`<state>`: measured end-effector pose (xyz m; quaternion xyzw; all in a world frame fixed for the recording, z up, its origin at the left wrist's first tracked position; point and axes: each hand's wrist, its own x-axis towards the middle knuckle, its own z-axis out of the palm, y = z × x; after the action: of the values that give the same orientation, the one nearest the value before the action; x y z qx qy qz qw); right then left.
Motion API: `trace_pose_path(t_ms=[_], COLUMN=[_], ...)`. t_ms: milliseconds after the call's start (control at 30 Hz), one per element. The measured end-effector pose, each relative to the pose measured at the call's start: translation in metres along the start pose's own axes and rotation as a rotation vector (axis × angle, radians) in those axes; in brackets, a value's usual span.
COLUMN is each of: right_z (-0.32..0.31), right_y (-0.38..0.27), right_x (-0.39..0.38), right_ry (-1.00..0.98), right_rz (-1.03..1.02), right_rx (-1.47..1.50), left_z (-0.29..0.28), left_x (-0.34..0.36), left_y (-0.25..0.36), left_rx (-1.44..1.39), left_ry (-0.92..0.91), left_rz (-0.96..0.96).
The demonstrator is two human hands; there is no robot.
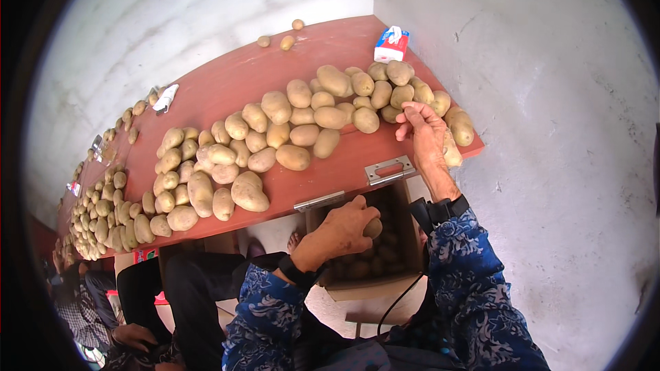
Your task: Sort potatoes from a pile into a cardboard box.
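My left hand [340, 230] is closed around a potato [373, 227], above an open cardboard box [375, 288] below the table edge. More potatoes [361, 269] lie inside that box, partly in shadow. On the right, my right hand [424, 130] hovers by the end of a long heap of potatoes [330, 117] on the red table [227, 89]. Its fingers are bent and parted, with nothing visible between them. A few potatoes [458, 124] sit close beside this hand, near the table's right corner; one is partly hidden behind the wrist.
Metal hinges [389, 170] are fixed along the near table edge. A red, white and blue tissue pack [392, 44] stands at the far right corner. Further potatoes [103, 206] cover the left end. Another person's hand [135, 336] and dark-trousered legs are at lower left. Walls border the table.
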<state>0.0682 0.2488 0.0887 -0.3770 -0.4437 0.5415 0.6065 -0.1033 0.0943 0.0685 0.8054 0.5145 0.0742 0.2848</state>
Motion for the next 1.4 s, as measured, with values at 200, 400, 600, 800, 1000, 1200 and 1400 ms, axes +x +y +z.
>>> trace_pose_path(t_ms=[200,400,600,800,1000,1200,1400], right_z=[0.003,0.012,0.026,0.037,0.043,0.036,0.033], right_y=[0.008,0.035,0.053,0.049,0.057,0.053,0.024], right_x=[0.000,0.006,0.008,0.010,0.002,0.006,-0.015], right_ry=[0.002,-0.149,-0.239,-0.354,-0.251,-0.392,-0.393], right_rz=[-0.012,-0.359,-0.672,-0.625,-0.775,-0.581,-0.441], right_rx=[-0.056,-0.788,-1.139,-1.280,-1.306,-1.319,-1.158], left_z=[0.011,0.002,-0.016,-0.022,-0.031,-0.033,-0.037], left_x=[0.002,0.000,-0.001,-0.006,-0.010,-0.009,-0.009], left_y=[-0.008,-0.009,-0.015,-0.017,-0.020,-0.026,-0.032], left_rx=[0.143,0.076,-0.102,0.000,-0.051,-0.119,-0.113], left_ry=[0.292,0.307,0.344,0.396,0.473,0.508,0.598], left_rz=[-0.012,0.059,-0.033,-0.038,-0.085,-0.136,-0.176])
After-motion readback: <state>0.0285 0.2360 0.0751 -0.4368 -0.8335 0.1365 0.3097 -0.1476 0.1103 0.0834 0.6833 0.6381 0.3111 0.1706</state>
